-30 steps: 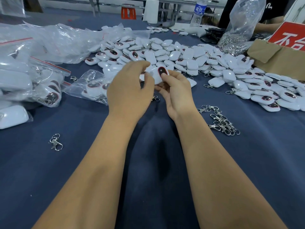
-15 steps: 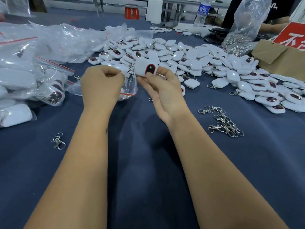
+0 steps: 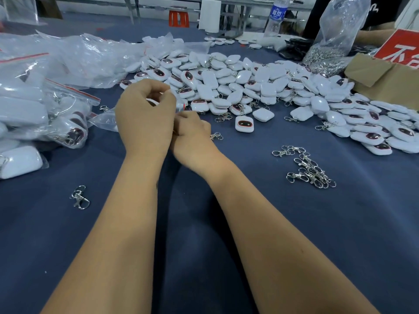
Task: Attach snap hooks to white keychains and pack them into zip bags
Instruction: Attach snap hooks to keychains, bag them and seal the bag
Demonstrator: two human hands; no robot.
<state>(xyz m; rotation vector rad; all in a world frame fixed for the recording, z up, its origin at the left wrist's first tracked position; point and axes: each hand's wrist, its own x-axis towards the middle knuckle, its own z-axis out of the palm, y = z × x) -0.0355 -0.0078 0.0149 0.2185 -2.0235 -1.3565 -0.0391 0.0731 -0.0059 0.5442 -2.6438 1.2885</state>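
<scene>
Half a second ago the right hand [image 3: 192,132] held a white keychain up in plain sight; now it is lowered behind the left hand [image 3: 145,116], at centre frame, apparently feeding the piece into the zip bag [image 3: 106,120]. Packing is judged under way. The left hand's fingers are curled, pinching the bag mouth. The right hand's grip is hidden. The keychain pile [image 3: 249,87] lies upper right on the counter [image 3: 204,245].

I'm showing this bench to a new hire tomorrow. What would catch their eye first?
The big heap of white keychains spread across the far side of the blue table. Nearer, the left hand and right hand work together at a small zip bag, with loose snap hooks at right.
</scene>
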